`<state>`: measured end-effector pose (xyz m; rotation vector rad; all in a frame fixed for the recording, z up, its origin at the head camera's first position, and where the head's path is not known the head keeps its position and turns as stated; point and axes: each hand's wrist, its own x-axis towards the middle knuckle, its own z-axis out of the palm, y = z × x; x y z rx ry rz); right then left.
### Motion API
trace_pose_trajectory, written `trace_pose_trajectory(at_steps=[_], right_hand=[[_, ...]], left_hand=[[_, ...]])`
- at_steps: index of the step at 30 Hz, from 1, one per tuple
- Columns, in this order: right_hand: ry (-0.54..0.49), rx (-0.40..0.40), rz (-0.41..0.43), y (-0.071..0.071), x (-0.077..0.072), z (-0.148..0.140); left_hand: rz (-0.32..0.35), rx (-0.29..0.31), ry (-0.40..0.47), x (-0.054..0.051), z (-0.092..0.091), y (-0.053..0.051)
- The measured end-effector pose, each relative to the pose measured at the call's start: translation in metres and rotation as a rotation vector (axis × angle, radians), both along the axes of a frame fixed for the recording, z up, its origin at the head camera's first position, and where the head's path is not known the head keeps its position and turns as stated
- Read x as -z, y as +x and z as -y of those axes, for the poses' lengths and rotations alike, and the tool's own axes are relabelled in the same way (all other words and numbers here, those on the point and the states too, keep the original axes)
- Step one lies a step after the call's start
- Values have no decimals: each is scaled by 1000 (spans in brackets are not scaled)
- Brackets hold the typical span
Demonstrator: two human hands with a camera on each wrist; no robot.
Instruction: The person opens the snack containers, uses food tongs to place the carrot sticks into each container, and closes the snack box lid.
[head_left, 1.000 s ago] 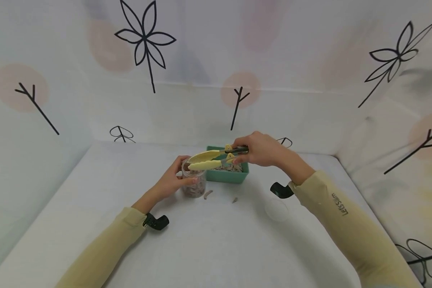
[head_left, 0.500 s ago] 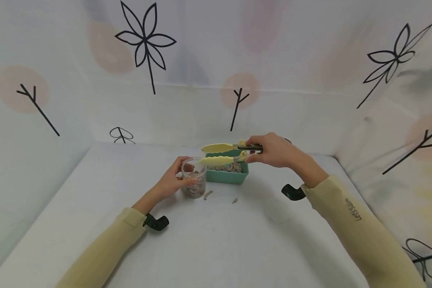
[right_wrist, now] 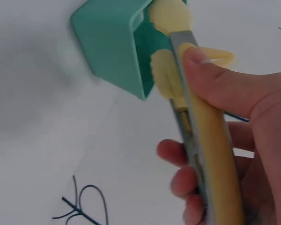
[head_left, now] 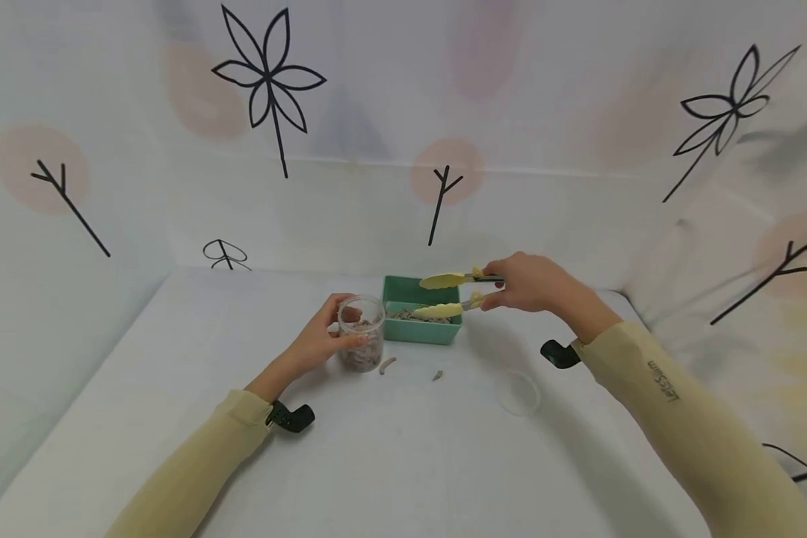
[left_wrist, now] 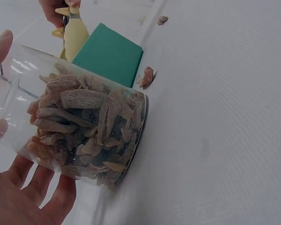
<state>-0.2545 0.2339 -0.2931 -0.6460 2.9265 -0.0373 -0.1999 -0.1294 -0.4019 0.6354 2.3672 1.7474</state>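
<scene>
My left hand (head_left: pixel 317 340) grips a clear jar (head_left: pixel 362 329) that stands without a lid on the table, partly filled with dried brownish strips (left_wrist: pixel 84 117). A pair of yellow-tipped tongs (head_left: pixel 444 310) is in my right hand (head_left: pixel 527 282), its tips spread apart above a green box (head_left: pixel 422 333). More of the small dried pieces (head_left: pixel 403 315) lie inside that box, just right of the jar. In the right wrist view, my thumb and fingers wrap the handles of the tongs (right_wrist: pixel 210 154). Nothing shows between the tips.
One dried strip (head_left: pixel 387 365) lies on the white table (head_left: pixel 390 463) in front of the jar, and another small piece (head_left: pixel 438 375) lies in front of the box. A clear round lid (head_left: pixel 518 394) rests farther right. Patterned cloth walls (head_left: pixel 350 209) surround the table.
My right hand has moved the tongs rightward, from over the jar's mouth to above the green box. The left hand and the jar have stayed in place.
</scene>
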Motion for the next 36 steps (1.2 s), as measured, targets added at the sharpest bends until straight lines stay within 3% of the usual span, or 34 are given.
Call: trace_pose_trajectory(at_steps=[8, 13, 26, 36], right_hand=[[181, 1, 83, -9, -7, 30], [251, 9, 122, -12, -8, 44], [127, -36, 51, -17, 19, 30], [40, -25, 131, -21, 27, 38]], left_hand=[[9, -2, -2, 26, 3, -17], [-2, -6, -2, 31, 3, -17], [-29, 0, 4, 30, 4, -17], [-24, -13, -4, 29, 4, -17]])
